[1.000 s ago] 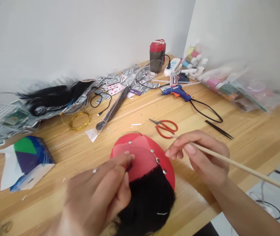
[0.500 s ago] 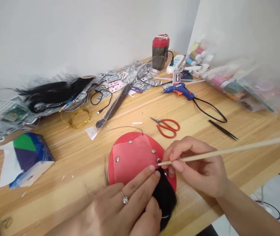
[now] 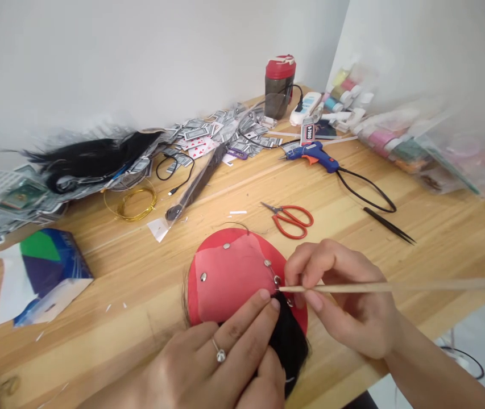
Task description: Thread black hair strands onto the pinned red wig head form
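- The red dome sits at the near middle of the tabletop. A pink net is fixed over it with silver pins, and a tuft of black hair lies on its near right flank.
- The wooden stick comes in from the right. Its tip is at the net's right edge, just beside a pin, where hair meets net.
- The right hand pinches the stick close to its tip. The left hand lies spread and grasps nothing, its fingertips pressing hair and net just left of the tip.
- It seems best to work with the tip alone, in short light strokes, so the net is not dragged off its pins.
- The left fingertips do most good pressed close to the tip but clear of the pin heads.
- The stick's long free end reaches out to the right, so resting the right wrist on the tabletop would likely steady it.
- Red scissors lie just beyond the dome. The tweezers and glue gun are farther off.
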### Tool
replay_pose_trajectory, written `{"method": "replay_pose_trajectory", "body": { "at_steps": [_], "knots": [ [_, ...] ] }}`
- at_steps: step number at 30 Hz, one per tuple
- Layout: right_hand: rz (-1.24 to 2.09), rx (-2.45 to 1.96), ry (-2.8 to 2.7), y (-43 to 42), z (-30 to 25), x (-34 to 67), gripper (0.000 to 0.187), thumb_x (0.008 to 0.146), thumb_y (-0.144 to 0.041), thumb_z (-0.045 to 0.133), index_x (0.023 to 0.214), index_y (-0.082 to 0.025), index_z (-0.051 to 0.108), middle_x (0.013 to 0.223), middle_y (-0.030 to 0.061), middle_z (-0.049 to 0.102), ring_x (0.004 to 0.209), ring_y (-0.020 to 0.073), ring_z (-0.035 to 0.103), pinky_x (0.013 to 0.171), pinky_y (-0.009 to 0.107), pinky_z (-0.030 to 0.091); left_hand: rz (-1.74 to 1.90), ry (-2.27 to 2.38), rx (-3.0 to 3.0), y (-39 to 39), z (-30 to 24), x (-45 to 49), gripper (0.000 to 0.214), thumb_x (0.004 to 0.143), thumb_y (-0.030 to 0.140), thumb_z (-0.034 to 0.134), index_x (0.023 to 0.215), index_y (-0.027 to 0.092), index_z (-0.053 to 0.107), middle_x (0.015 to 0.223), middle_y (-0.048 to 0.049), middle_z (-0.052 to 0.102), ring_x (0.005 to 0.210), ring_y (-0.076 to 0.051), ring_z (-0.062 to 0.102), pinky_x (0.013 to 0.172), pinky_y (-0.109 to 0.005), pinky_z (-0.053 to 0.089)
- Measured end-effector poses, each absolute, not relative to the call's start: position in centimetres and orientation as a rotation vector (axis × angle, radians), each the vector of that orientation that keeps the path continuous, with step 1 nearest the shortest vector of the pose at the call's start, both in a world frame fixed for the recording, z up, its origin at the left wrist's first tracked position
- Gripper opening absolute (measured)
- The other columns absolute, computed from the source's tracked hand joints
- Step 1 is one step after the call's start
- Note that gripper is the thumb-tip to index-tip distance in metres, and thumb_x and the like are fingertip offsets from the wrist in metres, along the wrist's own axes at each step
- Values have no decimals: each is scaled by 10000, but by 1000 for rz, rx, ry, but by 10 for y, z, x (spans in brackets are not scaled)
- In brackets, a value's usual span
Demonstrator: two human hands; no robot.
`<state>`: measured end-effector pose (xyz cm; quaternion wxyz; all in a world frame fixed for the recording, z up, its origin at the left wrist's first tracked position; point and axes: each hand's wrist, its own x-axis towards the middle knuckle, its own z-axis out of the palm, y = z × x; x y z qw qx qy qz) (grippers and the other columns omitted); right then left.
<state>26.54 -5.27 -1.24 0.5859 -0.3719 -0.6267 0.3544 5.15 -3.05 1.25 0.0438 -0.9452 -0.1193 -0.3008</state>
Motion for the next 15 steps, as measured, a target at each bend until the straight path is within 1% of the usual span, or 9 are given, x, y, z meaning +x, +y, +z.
{"method": "replay_pose_trajectory", "body": {
  "at_steps": [4,8,10,12,15],
  "knots": [
    [830,-848,-1501,-53,-11,266,232,734,-12,571,855,-210,580,798,10,652,683,131,616,592,242,496,-892,-523,-2914,-34,13,56,257,1024,106,465,808,172,589,1102,-39,783,1117,-154,714,576,-181,583],
    [825,-846,-1540,-52,-8,268,213,749,-9,554,837,-201,583,794,9,650,695,126,616,612,240,499,-960,-469,-2868,-33,12,58,262,1006,87,472,780,177,572,1119,-33,772,1085,-138,723,527,-161,568],
    [835,-830,-1557,-51,-9,269,187,795,-24,549,848,-194,606,790,18,658,714,137,632,637,256,513,-959,-419,-2858,-31,12,56,271,1002,89,473,761,178,558,1117,-47,771,1096,-148,718,524,-157,575],
    [874,-809,-1544,-51,-11,269,165,877,-64,541,895,-189,648,804,33,675,723,149,649,655,278,532,-908,-377,-2873,-29,13,55,249,995,99,495,767,176,558,1123,-68,768,1122,-174,706,549,-170,600],
    [998,-803,-1414,-51,-14,268,158,1002,-199,532,975,-199,689,834,52,708,663,145,653,610,279,542,-839,-320,-2888,-28,16,53,208,985,113,519,792,173,568,1122,-85,767,1138,-196,698,636,-197,644]
  ]
}}
